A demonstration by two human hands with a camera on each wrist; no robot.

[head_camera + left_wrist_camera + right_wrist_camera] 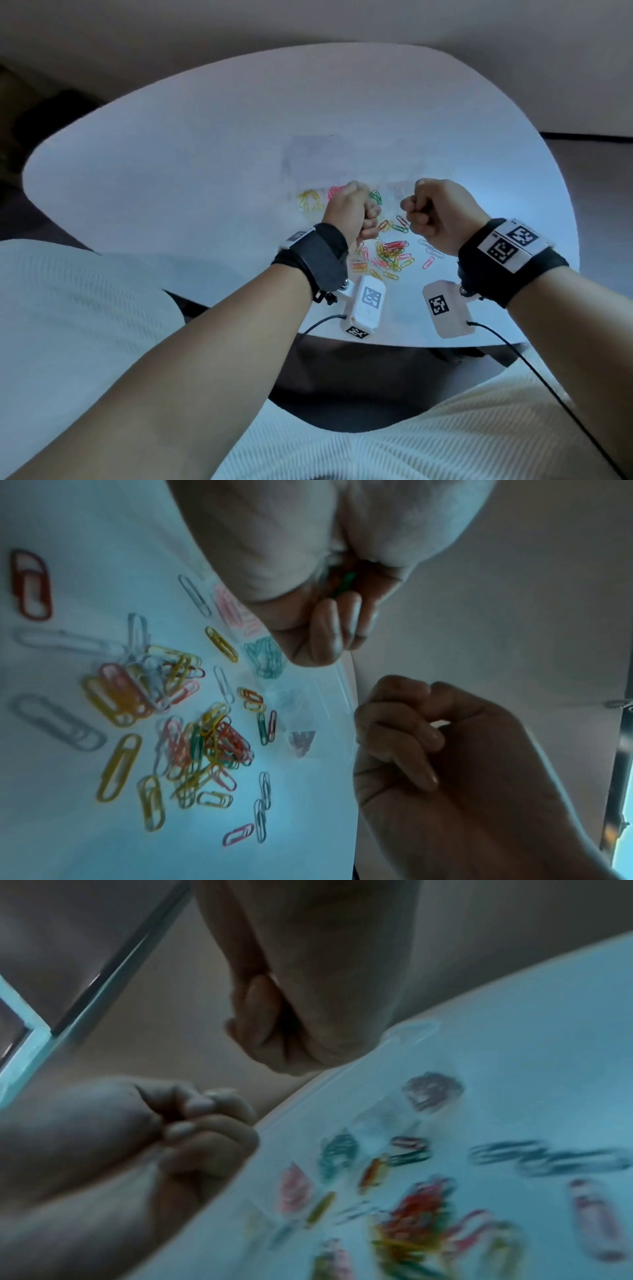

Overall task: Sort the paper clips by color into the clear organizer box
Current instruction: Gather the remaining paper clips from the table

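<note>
Both hands hover as fists over a white table, between the clear organizer box (342, 161) and a loose pile of mixed-color paper clips (390, 253). My left hand (352, 212) has its fingers curled; in the left wrist view a green paper clip (346, 584) shows inside its curled fingers (329, 631). My right hand (435, 212) is also curled; no clip shows plainly in it (274, 1031). The box's near row holds yellow clips (310, 200), pink clips (334, 192) and green clips (376, 197), partly hidden by the left hand.
The white table (171, 154) is rounded, and its near edge runs just behind the wrists. A few pale clips (428, 248) lie under the right hand. White fabric over my lap (445, 428) fills the foreground, and a black cable (548, 377) trails from the right wrist.
</note>
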